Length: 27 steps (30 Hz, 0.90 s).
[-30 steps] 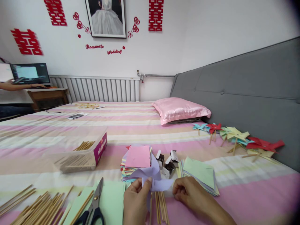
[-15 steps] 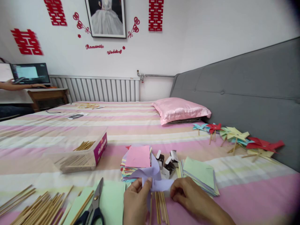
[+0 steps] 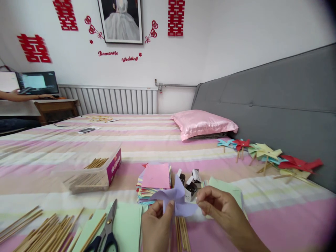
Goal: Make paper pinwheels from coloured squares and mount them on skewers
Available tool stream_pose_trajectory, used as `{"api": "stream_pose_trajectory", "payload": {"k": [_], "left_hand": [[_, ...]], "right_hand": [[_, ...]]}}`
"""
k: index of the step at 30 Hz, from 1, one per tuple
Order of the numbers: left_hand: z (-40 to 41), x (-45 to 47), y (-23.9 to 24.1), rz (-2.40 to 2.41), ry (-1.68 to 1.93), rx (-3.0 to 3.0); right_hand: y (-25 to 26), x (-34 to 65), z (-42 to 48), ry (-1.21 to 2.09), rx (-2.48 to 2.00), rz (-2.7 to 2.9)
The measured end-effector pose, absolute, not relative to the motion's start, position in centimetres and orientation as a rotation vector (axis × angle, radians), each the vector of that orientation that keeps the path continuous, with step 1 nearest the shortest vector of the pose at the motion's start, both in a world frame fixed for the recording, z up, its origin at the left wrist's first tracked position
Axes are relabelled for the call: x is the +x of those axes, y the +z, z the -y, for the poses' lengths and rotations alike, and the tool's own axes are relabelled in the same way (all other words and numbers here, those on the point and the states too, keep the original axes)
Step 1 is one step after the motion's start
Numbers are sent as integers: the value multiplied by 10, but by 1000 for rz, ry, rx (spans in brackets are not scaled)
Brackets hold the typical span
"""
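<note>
Left hand: the left hand (image 3: 156, 227) is low at the near edge of the bed, its thumb and fingers (image 3: 168, 207) pinched shut on the lower left flap of a lilac folded-paper pinwheel (image 3: 177, 200).
Right hand: the right hand (image 3: 220, 211) comes in from the right, with thumb and forefinger closed on the pinwheel's right flap.
Pinwheel: it is held just above the pink-and-cream striped bedspread (image 3: 275, 217), between the two hands and over a small bundle of thin wooden sticks (image 3: 181, 232).
Near left: black-handled scissors (image 3: 105, 232) lie on a pale green paper sheet (image 3: 127, 222), beside a loose heap of wooden sticks (image 3: 44, 234).
Behind the hands: a stack of coloured paper squares with a pink top sheet (image 3: 156, 176), small open white boxes (image 3: 191, 183) and a pale green stack of squares (image 3: 231, 190) partly hidden by the right hand.
Middle left: a clear plastic tub (image 3: 94, 171) holding more sticks.
Right, by the grey padded headboard (image 3: 275, 101): a row of finished paper pinwheels on sticks (image 3: 262, 152).
Further back: a pink satin pillow (image 3: 204, 122) and a white radiator (image 3: 110, 99).
Far left: another person's arm (image 3: 15, 96) rests on a desk by a dark monitor (image 3: 39, 82).
</note>
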<state>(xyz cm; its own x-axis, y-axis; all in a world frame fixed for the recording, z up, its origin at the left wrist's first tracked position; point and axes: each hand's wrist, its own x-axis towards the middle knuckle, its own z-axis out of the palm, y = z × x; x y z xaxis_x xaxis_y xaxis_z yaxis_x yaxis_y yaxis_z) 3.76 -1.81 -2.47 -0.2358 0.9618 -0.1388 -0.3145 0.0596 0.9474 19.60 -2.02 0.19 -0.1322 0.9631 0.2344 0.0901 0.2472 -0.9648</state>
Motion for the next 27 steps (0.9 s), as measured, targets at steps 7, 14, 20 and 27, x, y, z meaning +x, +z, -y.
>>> {"api": "stream_pose_trajectory", "payload": {"k": [7, 14, 20, 27], "left_hand": [[21, 41, -19, -1083, 1379, 908], [22, 41, -20, -978, 1296, 927], [24, 40, -19, -917, 1293, 943], [23, 40, -18, -916, 1291, 969]], "right_hand": [[1, 171, 31, 697, -1046, 1819], [-5, 176, 26, 522, -1156, 1802], [-2, 179, 27, 511, -1191, 1765], [-1, 178, 28, 471, -1224, 1800]]}}
